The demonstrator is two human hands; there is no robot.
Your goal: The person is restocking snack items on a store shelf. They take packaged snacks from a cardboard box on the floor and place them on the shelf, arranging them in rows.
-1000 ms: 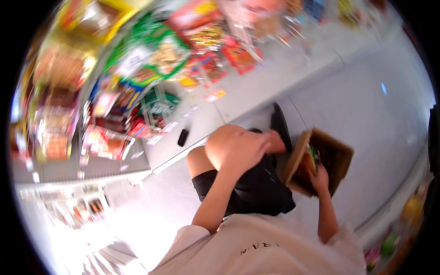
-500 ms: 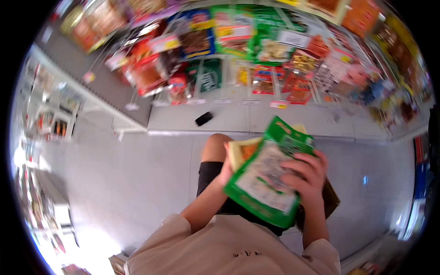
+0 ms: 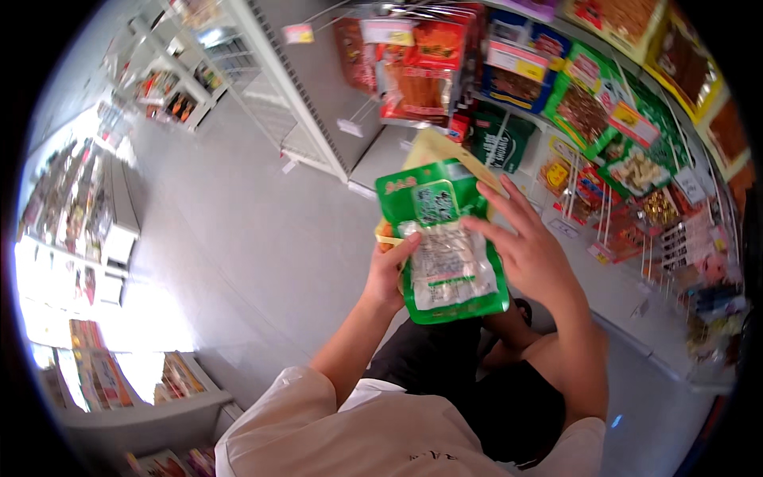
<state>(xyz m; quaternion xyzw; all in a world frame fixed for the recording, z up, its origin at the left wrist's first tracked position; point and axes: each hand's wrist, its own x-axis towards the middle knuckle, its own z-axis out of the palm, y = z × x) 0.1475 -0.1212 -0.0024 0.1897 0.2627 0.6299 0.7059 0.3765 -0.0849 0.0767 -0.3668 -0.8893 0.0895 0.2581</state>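
My left hand (image 3: 386, 274) grips a green food packet (image 3: 453, 270) with its thumb on the front; a clear window shows pale pieces inside. Behind that packet, a yellow packet (image 3: 435, 146) sticks out at the top and left, also in the left hand's grasp. My right hand (image 3: 534, 248) is at the right edge of the packets, its fingers spread over the front and its thumb hidden behind. Both packets tilt slightly above my lap.
Ahead and right, a shelf rack (image 3: 568, 215) carries hanging snack packets, including red packets (image 3: 421, 75) and a dark green packet (image 3: 502, 137). Price tags hang on the hooks. To the left are the grey floor (image 3: 238, 238), more shelves (image 3: 115, 215) and a low stand (image 3: 151, 413).
My view has swung left, bringing more floor and left shelving into sight. The packets now stand more upright, and my left thumb has come onto the green one's front. The right hand shifted to its edge.
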